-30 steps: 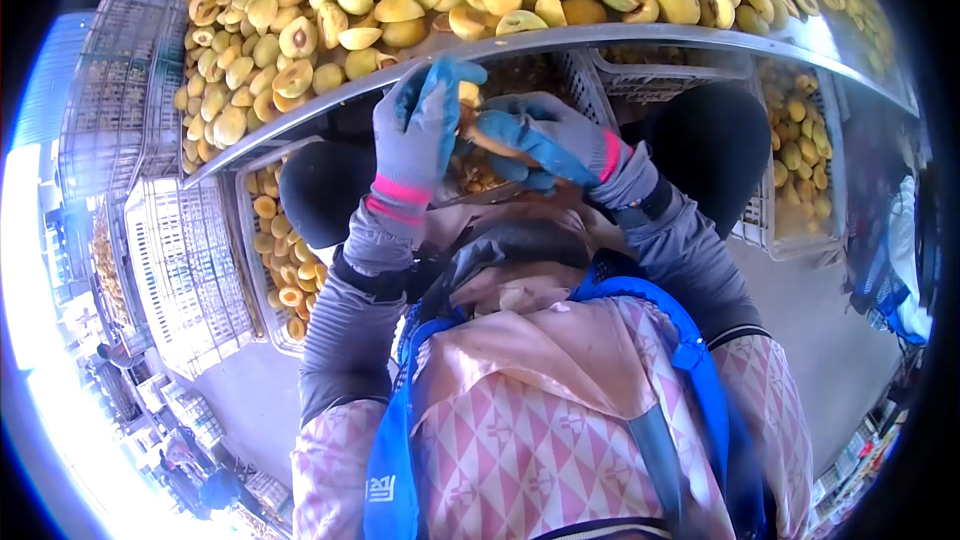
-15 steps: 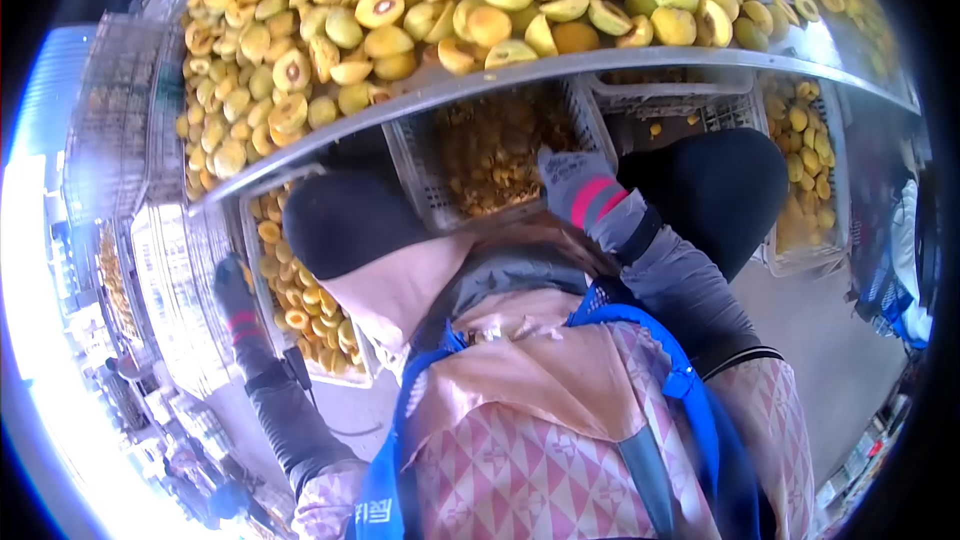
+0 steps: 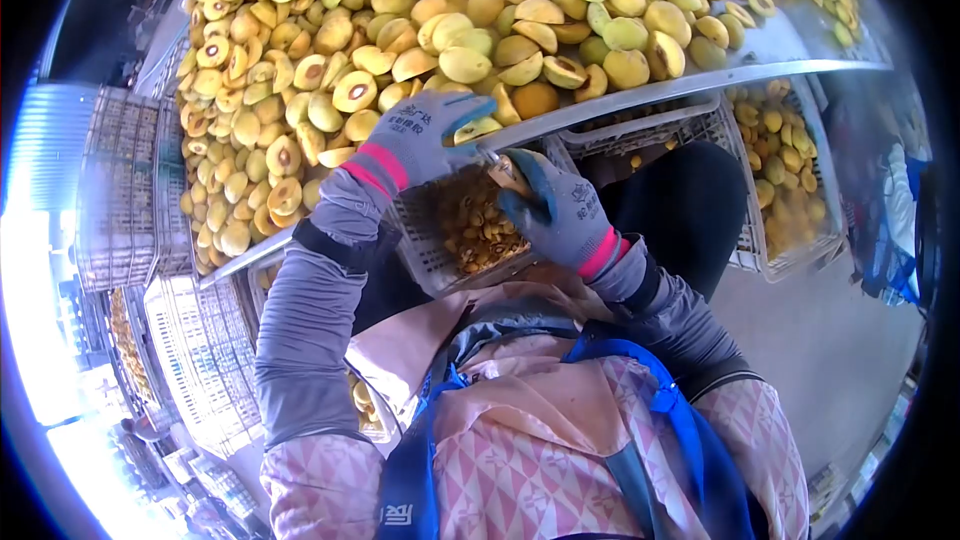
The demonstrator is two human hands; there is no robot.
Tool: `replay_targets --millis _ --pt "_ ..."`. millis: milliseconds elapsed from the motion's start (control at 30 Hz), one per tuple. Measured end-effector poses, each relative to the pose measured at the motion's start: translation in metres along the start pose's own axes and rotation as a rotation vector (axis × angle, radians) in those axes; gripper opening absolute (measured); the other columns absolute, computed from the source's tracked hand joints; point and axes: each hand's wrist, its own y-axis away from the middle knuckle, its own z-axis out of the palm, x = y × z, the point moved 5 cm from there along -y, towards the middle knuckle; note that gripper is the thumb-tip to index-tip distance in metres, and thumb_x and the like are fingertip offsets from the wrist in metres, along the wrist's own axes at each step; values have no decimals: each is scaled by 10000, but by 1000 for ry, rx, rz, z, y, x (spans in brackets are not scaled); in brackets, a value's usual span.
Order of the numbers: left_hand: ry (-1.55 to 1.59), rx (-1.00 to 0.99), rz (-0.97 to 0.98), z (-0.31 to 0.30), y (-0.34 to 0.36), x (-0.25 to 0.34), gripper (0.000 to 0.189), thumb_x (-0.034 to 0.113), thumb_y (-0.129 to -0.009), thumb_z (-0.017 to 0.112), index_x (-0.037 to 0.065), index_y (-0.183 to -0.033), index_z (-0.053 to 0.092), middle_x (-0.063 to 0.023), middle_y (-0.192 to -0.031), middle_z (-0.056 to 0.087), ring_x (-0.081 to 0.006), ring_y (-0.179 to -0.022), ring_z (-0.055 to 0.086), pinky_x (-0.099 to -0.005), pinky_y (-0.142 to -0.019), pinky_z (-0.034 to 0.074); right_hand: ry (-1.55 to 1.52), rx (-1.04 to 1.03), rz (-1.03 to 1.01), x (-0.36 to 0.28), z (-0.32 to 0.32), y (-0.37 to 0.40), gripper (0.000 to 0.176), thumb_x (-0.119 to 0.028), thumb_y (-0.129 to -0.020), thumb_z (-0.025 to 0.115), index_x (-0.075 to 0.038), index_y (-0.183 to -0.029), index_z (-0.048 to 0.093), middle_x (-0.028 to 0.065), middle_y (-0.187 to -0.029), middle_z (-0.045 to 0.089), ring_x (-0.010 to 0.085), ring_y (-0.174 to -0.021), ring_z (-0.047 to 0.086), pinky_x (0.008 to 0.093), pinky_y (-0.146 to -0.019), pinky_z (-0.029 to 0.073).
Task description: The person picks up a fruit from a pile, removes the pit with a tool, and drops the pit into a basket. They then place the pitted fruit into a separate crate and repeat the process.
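Halved yellow stone fruits (image 3: pixel 465 65), some with brown pits showing, cover the metal-edged table (image 3: pixel 700 80). My left hand (image 3: pixel 420 135), in a grey and blue glove, reaches over the table's near edge. Its fingers are stretched out and spread apart, right at a fruit half (image 3: pixel 478 129). In my right hand (image 3: pixel 560 210), also gloved, is a small tool with a wooden handle (image 3: pixel 508 176) and a short metal tip pointing toward the left hand. Below both hands, a plastic crate (image 3: pixel 415 240) holds brownish pits or scraps.
A crate of fruit halves (image 3: pixel 775 150) stands under the table on the right. Another fruit crate (image 3: pixel 370 410) is partly hidden by my left arm. Stacked crates (image 3: pixel 120 190) rise at the left, with a white crate (image 3: pixel 205 360) nearer. My knee (image 3: pixel 690 190) sits beside the middle crate.
My left hand has swung from beside the left crate up to the table edge. My right hand has lifted off the middle crate's rim, and the tool in it now shows.
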Motion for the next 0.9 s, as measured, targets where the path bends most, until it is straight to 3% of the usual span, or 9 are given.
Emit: replay_targets --millis 67,200,233,333,367,400,567,700,900 --pt "134 -216 -241 15 -3 -1 523 333 -865 614 239 -1360 475 -71 -1258 576 -278 -1120 564 -402 -947 455 -52 62 2 2 -5 0 417 -219 -850 638 -45 -1213 527 205 -961 643 383 -834 635 437 -720 511" --pt "284 -117 -414 12 12 -8 469 403 -876 602 202 -1295 540 -69 -1162 611 -277 -1064 597 -367 -898 478 -153 54 155 4 -19 -6 389 -205 -850 641 -31 -1182 535 201 -906 635 373 -783 629 427 -674 498" --pt "288 -88 -420 15 19 -14 416 208 -875 646 132 -1275 563 -78 -1119 621 -255 -1050 611 -348 -920 481 -182 8 283 10 -19 -5 379 -205 -854 637 -26 -1172 535 199 -880 633 370 -765 626 426 -660 493" --pt "544 209 -384 28 42 -28 429 121 -864 650 63 -1277 550 -65 -1133 623 -196 -1010 620 -307 -910 487 -322 -38 404 15 -14 -3 355 -209 -868 629 -22 -1156 539 199 -830 625 366 -732 620 422 -639 486" --pt "1025 309 -591 30 48 -32 431 65 -872 640 18 -1287 534 -64 -1119 631 -126 -931 623 -243 -791 521 -327 -42 401 13 -12 -3 355 -209 -868 629 -22 -1156 539 199 -830 625 366 -732 620 422 -639 486" --pt "1044 206 -858 18 53 -33 408 67 -909 594 24 -1308 524 -72 -1101 645 -84 -834 630 -197 -637 516 -342 -37 367 10 -10 -4 351 -220 -874 627 -22 -1150 542 199 -823 625 367 -733 622 425 -641 486" --pt "1538 439 -856 5 76 -19 411 104 -893 616 15 -1288 543 -47 -1048 661 -75 -730 606 -182 -549 471 -346 -28 191 -2 -1 -14 389 -239 -884 631 -14 -1187 534 207 -848 639 361 -767 640 410 -666 493" --pt "1517 367 -886 -5 76 22 472 162 -907 615 16 -1337 489 -56 -1009 668 -87 -700 610 -204 -539 472 -500 -138 316 -4 13 -17 408 -231 -875 643 -16 -1204 533 211 -872 646 357 -778 649 397 -674 498" --pt "1769 470 -833 3 75 52 436 360 -963 529 61 -1280 507 -63 -933 653 -149 -681 614 -259 -525 479 -588 -136 192 -9 21 -14 417 -212 -863 659 0 -1202 542 208 -894 655 341 -796 659 387 -689 514"
